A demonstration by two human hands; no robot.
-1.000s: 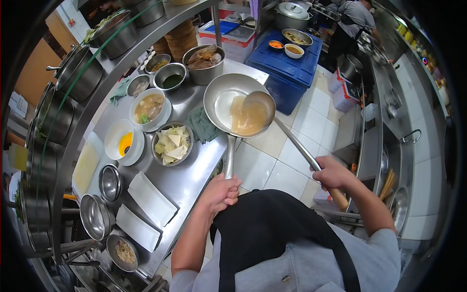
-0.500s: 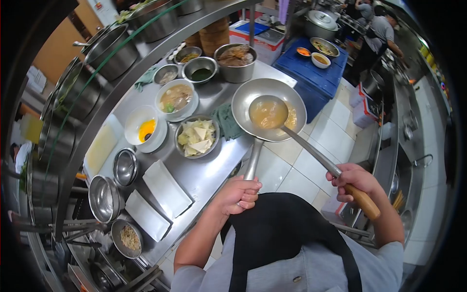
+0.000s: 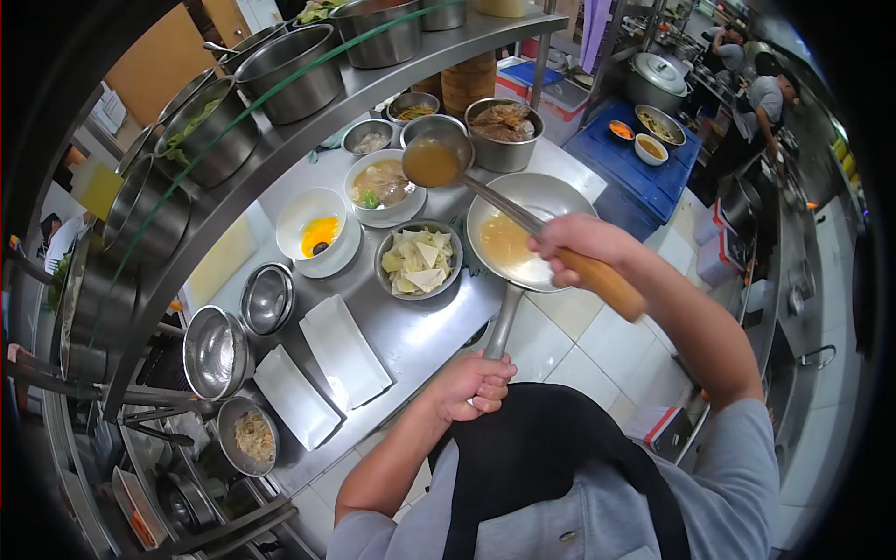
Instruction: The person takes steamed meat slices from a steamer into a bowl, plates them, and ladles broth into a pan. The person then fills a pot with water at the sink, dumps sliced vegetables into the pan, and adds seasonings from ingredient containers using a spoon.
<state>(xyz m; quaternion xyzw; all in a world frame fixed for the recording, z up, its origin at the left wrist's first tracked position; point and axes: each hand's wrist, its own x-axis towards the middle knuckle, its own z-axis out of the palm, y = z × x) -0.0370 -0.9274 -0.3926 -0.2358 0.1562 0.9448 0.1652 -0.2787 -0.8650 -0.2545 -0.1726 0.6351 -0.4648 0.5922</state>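
My left hand [image 3: 476, 385] is closed round the metal handle of a frying pan [image 3: 560, 191], which holds a shallow pool of yellowish broth. In my right hand [image 3: 588, 250] is the wooden handle of a ladle [image 3: 435, 161]. Brownish broth fills its bowl, which hangs beside the rim of a white soup bowl [image 3: 381, 182] with meat, green herbs and broth in it. The ladle partly hides a steel bowl behind it. Nearer me stand a metal bowl of cut cabbage and pale pieces [image 3: 420, 259] and a white bowl with egg yolk [image 3: 319, 233].
On the steel counter [image 3: 411, 345] lie two white rectangular plates [image 3: 345, 350], near several small steel bowls. A pot of meat [image 3: 504, 131] stands at the back. A shelf of steel pots [image 3: 289, 75] overhangs the left. Two people work at the far right.
My right hand has lifted the ladle out of the pan and carried it left, over beside the soup bowl. Less broth shows in the pan. The view has shifted slightly.
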